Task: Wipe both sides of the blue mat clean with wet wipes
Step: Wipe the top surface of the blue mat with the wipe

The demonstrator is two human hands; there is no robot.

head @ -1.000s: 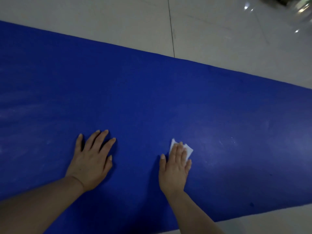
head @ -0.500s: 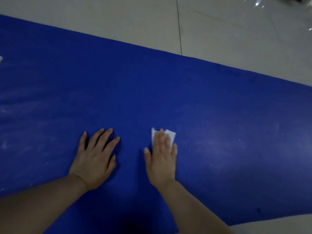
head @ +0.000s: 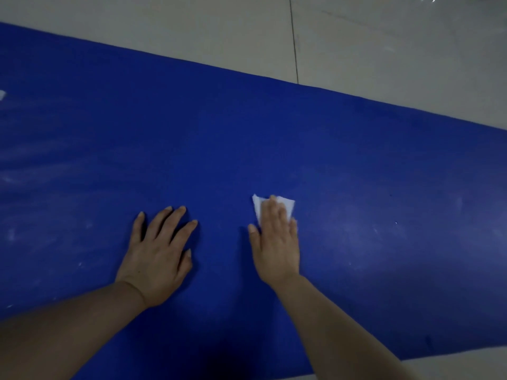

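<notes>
R hand point(head: 277, 242) flat on wipe point(head: 285, 205), L hand point(head: 157, 259) on mat point(head: 274, 138).

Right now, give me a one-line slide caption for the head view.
Right hand presses a white wet wipe flat onto the blue mat while the left hand braces beside it.

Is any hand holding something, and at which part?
Neither grips anything. The right hand presses the white wipe flat under straight fingers; the left hand rests flat on the blue mat.
</notes>
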